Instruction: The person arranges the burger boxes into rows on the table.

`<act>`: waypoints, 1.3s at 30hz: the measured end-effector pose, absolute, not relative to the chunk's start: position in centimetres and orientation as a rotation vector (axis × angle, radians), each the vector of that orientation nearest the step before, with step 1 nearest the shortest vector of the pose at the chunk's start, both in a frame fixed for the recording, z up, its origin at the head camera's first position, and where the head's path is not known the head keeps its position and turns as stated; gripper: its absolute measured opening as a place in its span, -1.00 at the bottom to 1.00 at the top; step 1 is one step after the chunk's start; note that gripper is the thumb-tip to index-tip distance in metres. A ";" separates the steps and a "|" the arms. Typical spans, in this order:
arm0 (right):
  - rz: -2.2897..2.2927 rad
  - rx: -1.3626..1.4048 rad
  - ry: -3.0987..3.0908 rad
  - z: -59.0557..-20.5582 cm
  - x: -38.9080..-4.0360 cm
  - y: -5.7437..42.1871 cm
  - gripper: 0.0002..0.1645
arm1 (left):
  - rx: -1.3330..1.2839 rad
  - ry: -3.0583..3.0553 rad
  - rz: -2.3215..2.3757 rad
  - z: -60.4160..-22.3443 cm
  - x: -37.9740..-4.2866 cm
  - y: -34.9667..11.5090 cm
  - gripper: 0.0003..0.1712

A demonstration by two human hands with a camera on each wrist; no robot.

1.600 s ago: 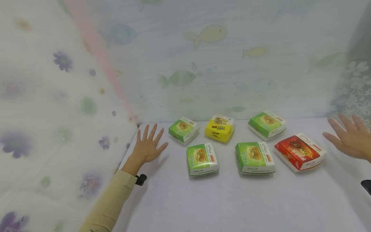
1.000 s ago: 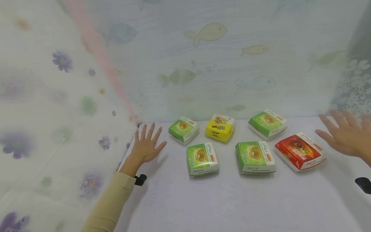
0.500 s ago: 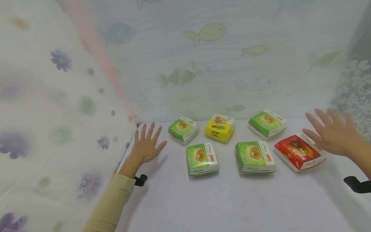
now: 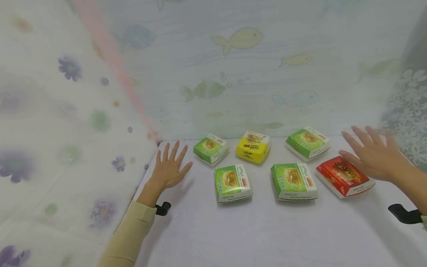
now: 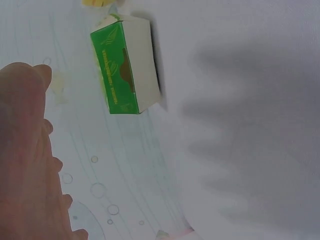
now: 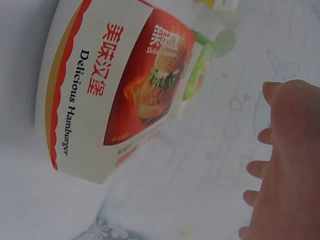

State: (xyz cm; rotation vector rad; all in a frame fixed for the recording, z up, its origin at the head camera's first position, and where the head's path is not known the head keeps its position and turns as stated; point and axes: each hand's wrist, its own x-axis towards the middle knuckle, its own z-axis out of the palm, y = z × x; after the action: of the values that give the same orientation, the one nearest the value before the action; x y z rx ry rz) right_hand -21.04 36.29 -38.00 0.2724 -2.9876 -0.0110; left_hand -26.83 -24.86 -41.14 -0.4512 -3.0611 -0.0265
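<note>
My left hand [image 4: 168, 170] is held with fingers spread above the left side of the white table, holding nothing. Nearest to it is a small green hamburger box [image 4: 211, 149], whose green end also shows in the left wrist view [image 5: 116, 70]. On the right, my right hand [image 4: 375, 155] has its fingers spread and overlaps the far corner of a red hamburger box [image 4: 343, 176]. That box, lettered "Delicious Hamburger", fills much of the right wrist view [image 6: 100, 90]. Nothing is in the right hand either.
A yellow box [image 4: 252, 147] stands in the back row, with a green box [image 4: 307, 142] to its right. Two more green boxes, one front left [image 4: 232, 184] and one front middle [image 4: 293, 181], sit nearer. Behind rises a fish-patterned curtain [image 4: 240, 74]; a flowered one [image 4: 60, 122] flanks the left.
My right hand has moved left from the right edge of the head view to over the red box's far corner. The left hand and the boxes stay where they were.
</note>
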 end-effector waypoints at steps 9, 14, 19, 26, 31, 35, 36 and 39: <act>0.021 0.386 -2.991 -37.9 -21.1 34.5 -0.01 | -0.476 -3.032 -0.101 -41.3 -26.5 -24.7 -0.16; 0.028 0.451 -2.988 -37.6 -21.1 33.3 0.00 | -0.482 -3.027 -0.137 -41.3 -26.3 -24.3 -0.16; 0.065 0.483 -2.984 -37.5 -21.3 32.0 -0.01 | -0.489 -3.004 -0.163 -41.2 -26.2 -24.0 -0.16; 0.129 0.528 -2.996 -37.3 -21.6 30.6 -0.06 | -0.501 -2.976 -0.176 -41.1 -26.0 -23.7 -0.15; 0.176 0.556 -2.988 -37.0 -21.5 29.4 -0.04 | -0.517 -2.943 -0.238 -41.2 -25.9 -23.4 -0.14; 0.174 0.597 -2.981 -36.8 -21.4 28.3 -0.02 | -0.535 -2.916 -0.324 -41.2 -25.7 -23.1 -0.13; 0.177 0.601 -2.978 -36.7 -21.3 27.9 -0.01 | -0.535 -2.913 -0.342 -41.2 -25.7 -23.0 -0.14; 0.209 0.633 -2.951 -36.7 -21.3 26.7 -0.02 | -0.532 -2.909 -0.396 -41.2 -25.7 -22.8 -0.14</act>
State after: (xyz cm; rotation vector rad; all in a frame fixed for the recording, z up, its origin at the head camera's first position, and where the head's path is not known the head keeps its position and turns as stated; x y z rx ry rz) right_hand -21.34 26.71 -36.72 0.6328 -2.9514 0.2089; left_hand -25.66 -22.77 -41.22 -0.5324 -2.9091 -0.3959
